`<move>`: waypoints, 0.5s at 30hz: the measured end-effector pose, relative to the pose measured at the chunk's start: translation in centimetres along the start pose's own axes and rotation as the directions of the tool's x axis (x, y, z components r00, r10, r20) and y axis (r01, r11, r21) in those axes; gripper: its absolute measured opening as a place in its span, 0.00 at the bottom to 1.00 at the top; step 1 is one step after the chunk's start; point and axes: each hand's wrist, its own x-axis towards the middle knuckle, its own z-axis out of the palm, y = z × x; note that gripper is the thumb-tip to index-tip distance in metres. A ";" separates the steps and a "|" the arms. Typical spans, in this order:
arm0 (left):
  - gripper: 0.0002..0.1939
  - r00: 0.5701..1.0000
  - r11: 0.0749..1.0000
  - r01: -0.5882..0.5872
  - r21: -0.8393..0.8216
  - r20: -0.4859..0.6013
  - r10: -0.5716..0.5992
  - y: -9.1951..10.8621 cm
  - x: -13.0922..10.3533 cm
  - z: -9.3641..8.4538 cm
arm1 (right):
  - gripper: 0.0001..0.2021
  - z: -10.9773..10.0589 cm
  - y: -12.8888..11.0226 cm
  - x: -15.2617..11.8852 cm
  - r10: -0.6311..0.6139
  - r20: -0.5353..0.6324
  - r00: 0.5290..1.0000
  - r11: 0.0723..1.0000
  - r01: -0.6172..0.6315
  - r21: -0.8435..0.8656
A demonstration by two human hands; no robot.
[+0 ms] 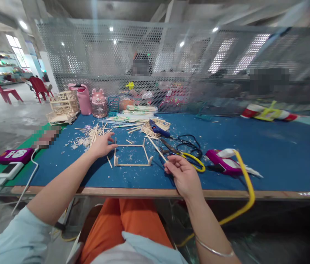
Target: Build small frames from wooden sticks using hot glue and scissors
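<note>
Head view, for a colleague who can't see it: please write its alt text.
A person's right hand holds a thin wooden stick while the left hand is at one corner of a stick frame on a blue table. Around them lie yellow-handled scissors, a blue glue gun and loose sticks.

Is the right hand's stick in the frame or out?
Out: the right hand holds the stick to the right of the frame, blue table showing between.

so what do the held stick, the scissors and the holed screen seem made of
Stick in the right hand: probably bare wood or bamboo, given its pale, matte look. Scissors: blades look like dark metal; the bright yellow handle suggests smooth plastic. Screen: likely sheet metal, dull grey with rows of holes.
</note>
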 end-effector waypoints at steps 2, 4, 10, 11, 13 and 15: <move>0.29 1.000 0.999 -0.008 0.040 0.031 0.007 0.0 0.2 0.3 | 0.14 0.1 -0.2 -0.8 -0.082 -0.023 0.996 0.994 0.080 -0.076; 0.27 0.999 0.998 0.002 0.067 0.033 -0.004 0.2 0.4 0.5 | 0.11 0.3 -0.6 -2.1 -0.139 0.016 0.990 0.974 0.139 -0.177; 0.26 1.000 0.995 0.020 0.099 0.013 -0.021 0.6 1.1 1.1 | 0.09 0.7 -1.9 -4.2 -0.019 0.412 0.911 0.916 0.181 -0.358; 0.26 1.000 0.995 0.019 0.100 0.007 -0.020 0.6 1.3 1.2 | 0.09 0.6 -2.0 -3.9 -0.019 0.424 0.906 0.899 0.201 -0.390; 0.26 1.000 0.995 0.024 0.100 -0.010 -0.023 0.5 1.5 1.4 | 0.09 0.2 -2.1 -2.8 -0.024 0.400 0.916 0.878 0.211 -0.430; 0.26 0.999 0.995 0.032 0.096 -0.029 -0.029 0.4 1.8 1.6 | 0.10 -0.3 -2.2 -1.4 -0.001 0.386 0.922 0.887 0.179 -0.425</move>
